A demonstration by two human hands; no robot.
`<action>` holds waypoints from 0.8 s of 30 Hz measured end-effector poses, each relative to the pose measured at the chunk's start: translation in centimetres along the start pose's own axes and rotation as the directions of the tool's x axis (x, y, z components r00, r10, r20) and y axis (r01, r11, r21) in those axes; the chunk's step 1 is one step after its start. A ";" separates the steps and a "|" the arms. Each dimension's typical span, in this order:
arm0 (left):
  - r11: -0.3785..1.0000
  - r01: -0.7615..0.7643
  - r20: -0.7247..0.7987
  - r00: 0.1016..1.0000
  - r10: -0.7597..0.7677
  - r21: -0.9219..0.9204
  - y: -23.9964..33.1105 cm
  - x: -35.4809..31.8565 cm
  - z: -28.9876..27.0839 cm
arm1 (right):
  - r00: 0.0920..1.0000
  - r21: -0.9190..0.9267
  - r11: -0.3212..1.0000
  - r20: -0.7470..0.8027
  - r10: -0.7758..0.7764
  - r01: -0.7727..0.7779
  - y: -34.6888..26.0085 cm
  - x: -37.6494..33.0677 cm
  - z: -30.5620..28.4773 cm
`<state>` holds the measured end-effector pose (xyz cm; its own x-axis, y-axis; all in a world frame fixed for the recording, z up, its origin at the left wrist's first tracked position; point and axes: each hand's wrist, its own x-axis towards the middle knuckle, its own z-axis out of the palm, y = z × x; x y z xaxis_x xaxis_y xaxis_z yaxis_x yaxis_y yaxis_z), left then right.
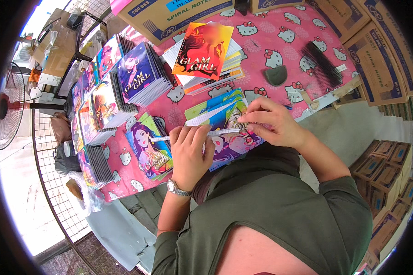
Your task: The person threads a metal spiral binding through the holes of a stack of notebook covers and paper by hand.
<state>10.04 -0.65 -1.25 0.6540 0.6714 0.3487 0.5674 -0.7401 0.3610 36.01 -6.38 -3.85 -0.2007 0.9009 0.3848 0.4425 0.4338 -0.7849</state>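
My left hand point(191, 149), with a wristwatch point(179, 188) at its wrist, is closed on the edge of a notebook point(225, 132) seen nearly edge-on as a thin white strip. My right hand point(271, 123) pinches at the right end of that strip; what lies between its fingertips is too small to make out. Beneath both hands lie loose colourful covers point(228, 149) with drawn figures, and lined sheets and covers point(215, 106) sit just beyond. Left of my left hand, a finished-looking spiral notebook point(151, 149) rests on the pink cartoon-print tablecloth point(172, 107).
Stacks of spiral notebooks point(140, 75) fill the table's left side. A pile of covers and paper point(203, 52) lies at the back. Farther right are a dark green half-round piece point(276, 75) and black spiral coils point(323, 64). Cartons point(374, 62) and a fan point(9, 105) stand around.
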 end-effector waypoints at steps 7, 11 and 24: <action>0.999 0.002 -0.048 0.999 0.000 0.034 0.6 0.3 0.4 | 0.995 0.050 0.996 -0.064 0.071 -0.068 -1.3 -1.2 0.9; 0.999 0.013 -0.036 0.999 -0.011 0.050 0.7 0.1 0.5 | 0.987 0.126 0.979 0.043 0.156 -0.160 -1.0 -1.7 0.9; 0.984 -0.138 0.019 0.990 0.137 0.113 3.5 0.5 3.2 | 0.987 -0.076 0.985 0.017 0.160 -0.158 -3.8 -1.3 0.9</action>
<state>13.93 -3.03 -2.54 0.7349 0.5627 0.3787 0.5242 -0.8255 0.2092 33.76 -9.20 -1.81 -0.1422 0.9588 0.2460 0.5335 0.2836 -0.7968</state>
